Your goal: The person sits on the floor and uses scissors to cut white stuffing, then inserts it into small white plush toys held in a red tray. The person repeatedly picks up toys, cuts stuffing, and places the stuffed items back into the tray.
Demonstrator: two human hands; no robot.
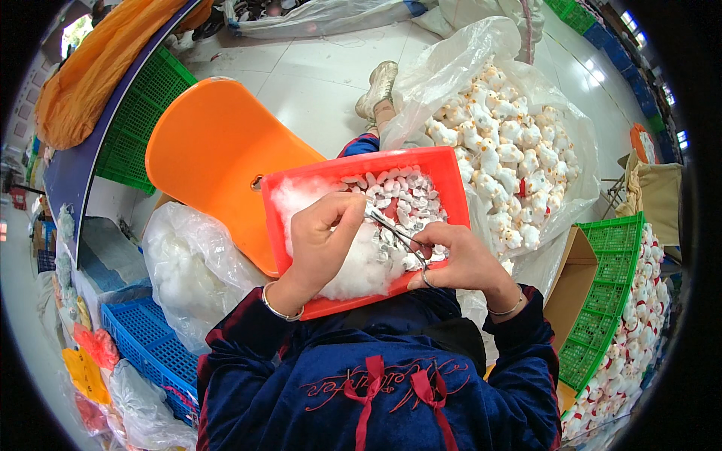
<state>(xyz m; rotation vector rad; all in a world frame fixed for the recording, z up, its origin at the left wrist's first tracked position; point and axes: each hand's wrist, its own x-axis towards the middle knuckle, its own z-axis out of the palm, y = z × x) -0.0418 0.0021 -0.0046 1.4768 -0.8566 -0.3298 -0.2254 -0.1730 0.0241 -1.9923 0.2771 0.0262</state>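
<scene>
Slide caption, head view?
Right hand holds a scissor-handled tool, tip beside left hand, over red tray of white stuffing.

From the wearer's head, a single wide fisheye view looks steeply down over the dark blue top [301, 425] at the near lower edge. The left hand [329, 234], right hand [460, 257] and red tray [453, 188] sit close, mid-picture; the pale floor [308, 83] lies farther off, and edges bow toward the dark rim.
</scene>
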